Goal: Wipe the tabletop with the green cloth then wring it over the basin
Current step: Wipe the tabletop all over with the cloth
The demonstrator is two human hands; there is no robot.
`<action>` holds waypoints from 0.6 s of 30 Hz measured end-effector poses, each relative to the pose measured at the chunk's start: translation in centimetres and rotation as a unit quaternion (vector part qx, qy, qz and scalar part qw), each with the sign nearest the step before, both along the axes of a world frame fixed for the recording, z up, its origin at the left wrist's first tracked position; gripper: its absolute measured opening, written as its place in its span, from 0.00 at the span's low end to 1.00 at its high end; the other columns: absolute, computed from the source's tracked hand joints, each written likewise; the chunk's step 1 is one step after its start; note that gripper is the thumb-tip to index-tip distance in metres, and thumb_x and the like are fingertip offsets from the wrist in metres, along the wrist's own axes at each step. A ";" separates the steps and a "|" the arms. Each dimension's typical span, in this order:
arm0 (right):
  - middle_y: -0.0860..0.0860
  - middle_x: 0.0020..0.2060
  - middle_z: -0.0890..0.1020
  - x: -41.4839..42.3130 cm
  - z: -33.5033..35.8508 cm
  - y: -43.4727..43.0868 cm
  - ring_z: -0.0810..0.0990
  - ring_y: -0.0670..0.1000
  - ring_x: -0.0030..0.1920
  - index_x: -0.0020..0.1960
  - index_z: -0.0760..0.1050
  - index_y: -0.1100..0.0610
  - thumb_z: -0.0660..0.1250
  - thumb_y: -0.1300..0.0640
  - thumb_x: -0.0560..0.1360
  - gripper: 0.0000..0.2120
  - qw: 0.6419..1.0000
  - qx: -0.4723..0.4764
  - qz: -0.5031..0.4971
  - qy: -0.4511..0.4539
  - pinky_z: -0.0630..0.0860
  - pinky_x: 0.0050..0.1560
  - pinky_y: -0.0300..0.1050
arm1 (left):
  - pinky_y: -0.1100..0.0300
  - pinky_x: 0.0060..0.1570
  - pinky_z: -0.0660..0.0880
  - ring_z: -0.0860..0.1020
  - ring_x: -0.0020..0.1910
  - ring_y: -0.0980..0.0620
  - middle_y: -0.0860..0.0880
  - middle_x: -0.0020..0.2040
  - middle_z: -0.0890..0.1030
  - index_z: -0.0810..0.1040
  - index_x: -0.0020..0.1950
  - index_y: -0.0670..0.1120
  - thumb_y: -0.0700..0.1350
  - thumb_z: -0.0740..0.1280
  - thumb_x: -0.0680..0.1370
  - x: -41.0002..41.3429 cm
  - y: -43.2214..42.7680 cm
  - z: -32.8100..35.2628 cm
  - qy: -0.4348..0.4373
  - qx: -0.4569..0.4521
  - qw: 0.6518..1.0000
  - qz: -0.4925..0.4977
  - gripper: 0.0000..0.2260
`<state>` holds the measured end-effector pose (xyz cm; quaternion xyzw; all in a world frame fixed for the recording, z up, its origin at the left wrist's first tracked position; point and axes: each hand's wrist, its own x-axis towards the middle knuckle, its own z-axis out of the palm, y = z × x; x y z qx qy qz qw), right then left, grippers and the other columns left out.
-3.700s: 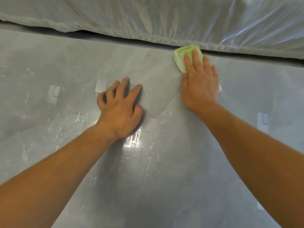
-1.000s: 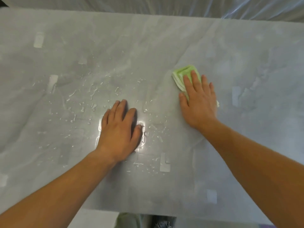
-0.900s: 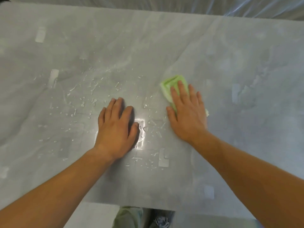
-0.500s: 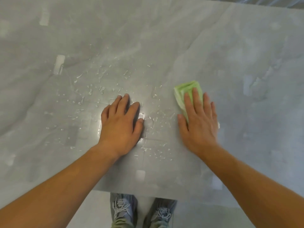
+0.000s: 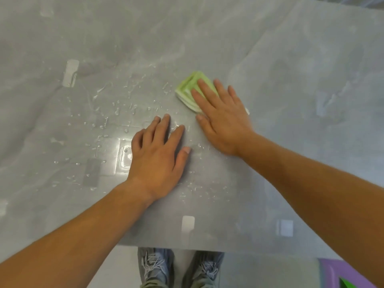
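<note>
A folded green cloth (image 5: 188,90) lies on the grey marble tabletop (image 5: 301,84), a little right of centre. My right hand (image 5: 222,119) presses flat on it with straight fingers, covering its near right part. My left hand (image 5: 160,156) rests flat on the wet tabletop just left of and nearer than the right hand, holding nothing. Water drops (image 5: 124,109) speckle the surface left of the cloth. No basin is clearly in view.
The table's near edge (image 5: 207,248) runs across the bottom, with my two shoes (image 5: 180,269) on the floor below it. A purple object (image 5: 345,275) shows at the bottom right corner. Clear plastic sheeting (image 5: 353,1) lies beyond the far edge.
My right hand has slid the cloth toward me and leftward from the far edge, tilting it toward the wet patch. My view has dropped toward the near edge. The left hand stays planted.
</note>
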<state>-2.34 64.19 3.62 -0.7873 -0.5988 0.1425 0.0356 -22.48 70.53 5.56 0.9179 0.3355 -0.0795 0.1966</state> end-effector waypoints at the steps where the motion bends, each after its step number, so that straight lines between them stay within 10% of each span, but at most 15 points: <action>1: 0.49 0.82 0.52 0.6 0.1 -1.4 0.49 0.59 0.81 0.81 0.52 0.48 0.45 0.44 0.83 0.27 1.000 -0.008 0.025 -0.004 0.45 0.79 0.59 | 0.47 0.73 0.46 0.47 0.79 0.46 0.45 0.81 0.52 0.60 0.78 0.54 0.61 0.44 0.81 -0.1 0.0 0.1 0.003 -0.003 1.000 -0.003 0.28; 7: 0.50 0.82 0.51 2.7 0.0 -0.2 0.49 0.61 0.81 0.81 0.52 0.49 0.48 0.44 0.83 0.27 0.980 -0.002 -0.199 0.004 0.46 0.79 0.61 | 0.49 0.73 0.43 0.44 0.80 0.48 0.46 0.82 0.49 0.57 0.79 0.55 0.64 0.41 0.80 -0.7 0.5 -0.2 0.007 -0.010 1.000 -0.027 0.29; 13: 0.48 0.81 0.56 0.3 0.4 -7.6 0.52 0.59 0.81 0.80 0.57 0.47 0.49 0.45 0.83 0.26 1.000 -0.012 0.010 0.006 0.49 0.79 0.60 | 0.49 0.73 0.42 0.43 0.80 0.48 0.47 0.82 0.48 0.55 0.80 0.54 0.64 0.41 0.81 -1.0 0.6 -0.5 0.005 0.003 0.999 -0.038 0.30; 18: 0.48 0.81 0.53 -2.3 -0.1 -7.7 0.49 0.59 0.81 0.81 0.53 0.46 0.48 0.42 0.81 0.28 0.977 0.015 -0.215 0.006 0.47 0.79 0.60 | 0.50 0.72 0.41 0.44 0.80 0.47 0.45 0.82 0.49 0.55 0.80 0.53 0.64 0.43 0.81 -1.1 0.4 -1.1 0.008 0.028 0.998 -0.047 0.30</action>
